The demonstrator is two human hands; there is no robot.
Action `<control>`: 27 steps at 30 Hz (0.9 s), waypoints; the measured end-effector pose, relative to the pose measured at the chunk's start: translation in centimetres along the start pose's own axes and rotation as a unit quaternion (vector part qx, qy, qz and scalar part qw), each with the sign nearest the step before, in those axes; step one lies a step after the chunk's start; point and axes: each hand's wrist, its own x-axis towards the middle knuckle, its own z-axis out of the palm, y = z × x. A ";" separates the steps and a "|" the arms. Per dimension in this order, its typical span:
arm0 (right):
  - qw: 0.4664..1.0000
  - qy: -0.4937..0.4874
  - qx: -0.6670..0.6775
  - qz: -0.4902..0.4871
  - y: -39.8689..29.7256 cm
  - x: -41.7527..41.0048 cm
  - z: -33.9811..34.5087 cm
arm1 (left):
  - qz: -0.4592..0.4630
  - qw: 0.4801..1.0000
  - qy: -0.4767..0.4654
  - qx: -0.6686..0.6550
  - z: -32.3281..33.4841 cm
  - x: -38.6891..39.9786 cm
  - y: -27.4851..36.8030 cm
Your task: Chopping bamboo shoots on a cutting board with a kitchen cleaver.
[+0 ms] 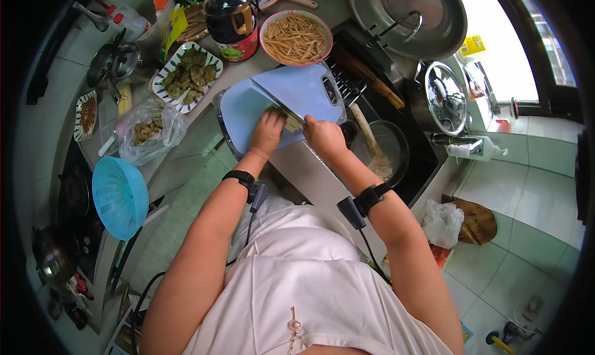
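A blue cutting board (297,83) lies before me, across the counter's front edge. My right hand (325,136) grips a kitchen knife by its handle. The knife's blade (275,99) slants up and left over the board, seen nearly edge-on. Several pale strips of food (294,123) lie under and beside the blade, between my hands. My left hand (268,131) is bent over the board, its fingertips close to the blade, holding pale food down. Those fingers partly hide the food.
Behind the board stand a bowl of pale strips in liquid (297,36) and a large dark sauce bottle (231,29). At left are a plate of brownish food (188,76), a plastic bag (172,134) and a blue plastic colander (121,199). A glass-lidded pot (444,99) stands at right.
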 end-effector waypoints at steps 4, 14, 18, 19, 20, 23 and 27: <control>1.000 -0.010 0.004 -0.008 0.4 -1.1 -1.1 | -0.013 1.000 -0.012 0.013 -0.2 -0.3 -0.1; 0.998 -0.046 -0.035 -0.014 0.3 -1.1 -1.2 | 0.000 1.000 0.007 0.010 -0.6 -0.1 0.2; 0.999 -0.024 -0.030 -0.016 0.2 -0.4 -0.3 | -0.009 1.000 0.008 0.006 -0.1 -0.3 -0.2; 0.999 -0.023 -0.030 -0.017 0.3 -0.5 -0.5 | -0.009 1.000 0.009 0.006 0.0 -0.5 -0.1; 0.999 -0.027 -0.023 -0.016 0.3 -0.5 -0.9 | -0.013 1.000 -0.008 0.022 -0.1 -0.7 -0.1; 0.999 -0.047 -0.026 -0.010 0.0 -0.7 -2.4 | -0.010 0.999 -0.020 0.042 -0.2 -0.8 -0.7; 0.996 -0.080 -0.044 -0.013 -0.5 -0.8 -3.2 | -0.009 0.999 -0.030 0.044 -1.2 -0.9 -1.0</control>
